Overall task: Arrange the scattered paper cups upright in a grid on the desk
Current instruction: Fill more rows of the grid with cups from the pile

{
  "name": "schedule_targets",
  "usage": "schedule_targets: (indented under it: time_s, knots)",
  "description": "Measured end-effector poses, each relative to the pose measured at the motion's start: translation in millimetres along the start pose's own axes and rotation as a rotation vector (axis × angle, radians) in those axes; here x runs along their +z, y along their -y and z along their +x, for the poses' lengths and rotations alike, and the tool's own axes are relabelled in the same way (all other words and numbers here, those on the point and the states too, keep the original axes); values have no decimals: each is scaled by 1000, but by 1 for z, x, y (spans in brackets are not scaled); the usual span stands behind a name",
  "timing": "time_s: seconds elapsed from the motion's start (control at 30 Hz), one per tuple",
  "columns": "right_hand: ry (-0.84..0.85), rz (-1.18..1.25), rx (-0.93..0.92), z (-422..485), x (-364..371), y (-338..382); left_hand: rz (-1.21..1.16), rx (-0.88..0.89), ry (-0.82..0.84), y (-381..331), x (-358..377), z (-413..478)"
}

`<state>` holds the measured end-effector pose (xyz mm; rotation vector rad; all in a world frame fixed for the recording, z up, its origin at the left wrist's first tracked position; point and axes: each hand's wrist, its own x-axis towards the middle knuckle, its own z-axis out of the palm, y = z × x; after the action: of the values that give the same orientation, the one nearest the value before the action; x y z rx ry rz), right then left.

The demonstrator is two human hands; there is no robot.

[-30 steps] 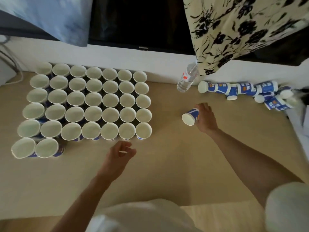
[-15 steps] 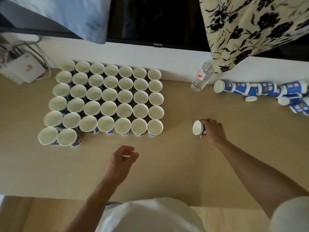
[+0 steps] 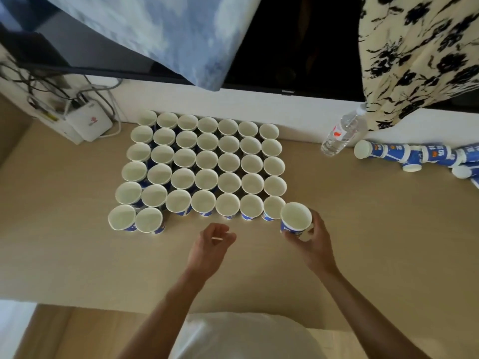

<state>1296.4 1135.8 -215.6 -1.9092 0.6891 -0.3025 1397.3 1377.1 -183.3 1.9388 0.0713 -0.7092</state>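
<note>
A grid of upright blue-and-white paper cups (image 3: 206, 161) fills the middle of the desk (image 3: 77, 255), with two more cups (image 3: 136, 220) starting a front row at the left. My right hand (image 3: 315, 240) grips one paper cup (image 3: 295, 218) upright, just right of the grid's front right corner. My left hand (image 3: 211, 246) hovers over the desk in front of the grid, its fingers loosely curled and holding nothing. Several cups lie on their sides in a pile (image 3: 414, 154) at the far right.
A plastic water bottle (image 3: 342, 134) stands by the back wall between the grid and the pile. A white router box (image 3: 86, 120) with cables sits at the back left. A dark screen (image 3: 298, 42), a blue cloth and a floral cloth hang above.
My right hand has carried the cup leftward from the desk's right side to the grid's front right corner and turned it upright. The left hand has barely moved; the view shifted left.
</note>
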Motion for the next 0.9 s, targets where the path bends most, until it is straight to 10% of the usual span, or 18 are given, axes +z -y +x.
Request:
schedule_targets:
  time_s: [0.3,0.9]
  knots:
    - [233,61,-11,-48,159,45,5,-77,-191,39,-85,3]
    - [124,-67,72,-44,295,38,51,-118,-130,89,-172,18]
